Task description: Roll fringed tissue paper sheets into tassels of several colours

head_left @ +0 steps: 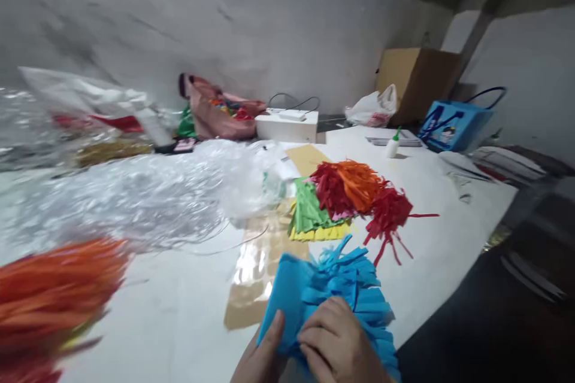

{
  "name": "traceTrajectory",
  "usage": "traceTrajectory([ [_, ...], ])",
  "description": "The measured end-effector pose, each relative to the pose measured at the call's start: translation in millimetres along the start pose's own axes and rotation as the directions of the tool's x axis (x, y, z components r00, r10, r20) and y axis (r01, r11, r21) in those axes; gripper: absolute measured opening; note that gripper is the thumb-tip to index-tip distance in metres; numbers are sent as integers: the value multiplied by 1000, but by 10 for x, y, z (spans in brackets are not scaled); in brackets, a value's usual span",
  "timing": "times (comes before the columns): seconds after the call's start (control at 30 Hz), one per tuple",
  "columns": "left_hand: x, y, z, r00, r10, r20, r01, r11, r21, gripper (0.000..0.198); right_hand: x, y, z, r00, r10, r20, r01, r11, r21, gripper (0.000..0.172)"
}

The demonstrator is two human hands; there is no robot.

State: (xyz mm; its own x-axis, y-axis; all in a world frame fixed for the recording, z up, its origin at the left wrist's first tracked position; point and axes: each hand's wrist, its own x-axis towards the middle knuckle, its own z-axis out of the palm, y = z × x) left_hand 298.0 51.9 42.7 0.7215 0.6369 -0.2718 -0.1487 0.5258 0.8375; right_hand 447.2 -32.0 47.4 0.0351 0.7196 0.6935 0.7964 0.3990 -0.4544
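Observation:
Blue fringed crepe paper (287, 293) is held up near the lower middle, its uncut band on the left and cut strips hanging to the right. My left hand (265, 353) grips the band's lower left edge, thumb on top and the other fingers hidden beneath. My right hand (336, 341) is closed on the paper where the strips begin, fingers curled over it. Just beyond lie green fringed paper (309, 206), yellow fringe (321, 233), a red tassel bunch (330, 188), an orange bunch (359, 182) and another red bunch (390, 209).
Orange fringe (58, 293) fills the near left, blurred. Clear plastic wrapping (135, 197) spreads across the left of the white table (179, 311). Further back stand a glue bottle (392, 146), a white box (287, 127), a pink bag (211, 114), a blue bag (453, 125) and a cardboard box (417, 81).

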Motion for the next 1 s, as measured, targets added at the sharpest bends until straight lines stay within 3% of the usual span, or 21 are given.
traceTrajectory([
  [0.1, -140, -59, -107, 999, -28, -37, 25, 996, -87, 51, 44, -150, 36, 978, 182, 103, -197, 965, 172, 12],
  [0.23, -164, -39, -125, 999, -37, 32, 43, 978, -203, 63, 109, -183, 18, 870, 436, 231, -489, 828, 275, 15],
  [0.33, -139, 10, -95, 996, -41, 83, 60, 968, -242, 61, 167, -168, -39, 803, 502, 323, -589, 751, 297, 14],
  [0.47, -127, 44, -78, 992, -83, 90, 103, 964, -245, 64, 252, -169, -128, 752, 472, 459, -636, 702, 321, 12],
  [0.6, -134, 59, -79, 990, -108, 87, 128, 955, -267, 65, 322, -188, -164, 717, 469, 515, -655, 707, 267, 9],
  [0.77, -138, 62, -83, 989, -78, 126, 111, 952, -284, 62, 383, -200, -134, 732, 415, 541, -585, 790, 185, 14],
  [1.0, -145, 39, -95, 992, -74, 104, 101, 953, -284, 59, 412, -212, -109, 737, 415, 534, -576, 799, 174, 16],
])
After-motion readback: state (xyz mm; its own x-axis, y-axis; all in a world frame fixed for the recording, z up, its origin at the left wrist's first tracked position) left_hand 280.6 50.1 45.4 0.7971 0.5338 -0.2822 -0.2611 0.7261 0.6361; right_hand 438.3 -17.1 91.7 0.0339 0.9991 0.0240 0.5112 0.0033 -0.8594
